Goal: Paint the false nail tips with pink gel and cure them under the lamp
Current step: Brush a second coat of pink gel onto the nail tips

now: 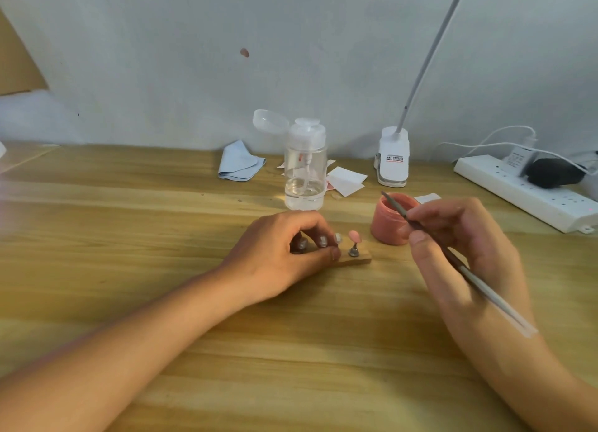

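A folded light-blue cloth (241,161) lies at the back of the pale wooden table (129,224). Nearer, the left hand (284,253) curls its fingers over a small wooden holder block (356,259), gripping and steadying it. Behind stands a clear plastic pump bottle (304,169). On the block's free right end one pink-coated false nail tip (355,236) sits upright on a metal stand. Paler shapes among the fingers may be unpainted tips or the hand's own nails; I cannot tell. Just right of the block is the open pink gel jar (391,219), and behind it a white clip-on lamp base (393,156) whose head is out of view. The right hand (462,237) pinches a thin grey brush (453,260) between thumb and fingers, bristle end over the jar's far rim. A white power strip (524,192) lies far right. This looks like loading gel between tips; next, the brush should probably cross to the neighbouring tip with a light, even stroke, with curing yet to come.
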